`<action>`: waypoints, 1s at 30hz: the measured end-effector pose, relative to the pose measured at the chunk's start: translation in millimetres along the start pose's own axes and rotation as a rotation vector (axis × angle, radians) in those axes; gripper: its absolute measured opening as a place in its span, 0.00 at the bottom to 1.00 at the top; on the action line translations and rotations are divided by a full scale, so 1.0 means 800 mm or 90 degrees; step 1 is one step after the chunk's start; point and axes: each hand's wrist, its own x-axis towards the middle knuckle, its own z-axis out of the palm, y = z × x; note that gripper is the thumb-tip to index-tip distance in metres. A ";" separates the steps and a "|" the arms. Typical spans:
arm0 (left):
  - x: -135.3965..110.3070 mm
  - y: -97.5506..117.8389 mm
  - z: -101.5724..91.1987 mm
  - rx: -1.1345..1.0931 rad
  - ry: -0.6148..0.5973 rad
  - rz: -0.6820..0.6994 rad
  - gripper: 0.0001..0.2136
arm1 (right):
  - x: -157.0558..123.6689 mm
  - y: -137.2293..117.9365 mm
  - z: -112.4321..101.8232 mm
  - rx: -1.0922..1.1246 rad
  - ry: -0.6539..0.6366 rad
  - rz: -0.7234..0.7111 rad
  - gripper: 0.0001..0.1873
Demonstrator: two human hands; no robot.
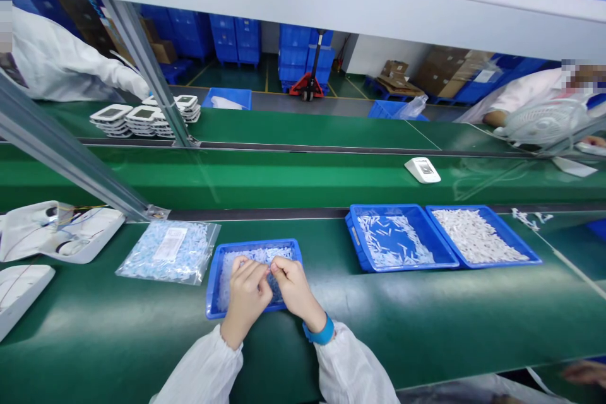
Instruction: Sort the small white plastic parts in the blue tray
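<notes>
My left hand and my right hand meet above a small blue tray, fingertips close together. Both hands are closed in a pinch; whatever lies between the fingers is too small and hidden to name. Inside the tray are many small whitish translucent pieces. A blue band circles my right wrist. Left of the tray lies a clear plastic bag full of pale blue pieces, with a white label on it.
On the right, two blue trays hold small white parts. White housings with wires lie at far left. A white device rests on the green conveyor belt. A metal post slants at left. Co-workers sit opposite.
</notes>
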 end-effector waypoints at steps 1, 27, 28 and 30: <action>0.000 0.000 0.000 0.003 -0.008 0.002 0.11 | 0.000 0.000 0.000 -0.006 -0.004 -0.004 0.18; 0.009 0.004 -0.006 -0.056 -0.038 -0.034 0.09 | -0.161 0.030 -0.310 -0.335 0.393 -0.092 0.15; 0.009 0.004 -0.007 -0.057 -0.039 -0.041 0.09 | -0.142 0.013 -0.281 -0.278 0.348 -0.107 0.15; 0.010 0.003 -0.007 -0.058 -0.041 -0.056 0.09 | -0.095 -0.017 -0.205 -0.114 0.279 -0.076 0.17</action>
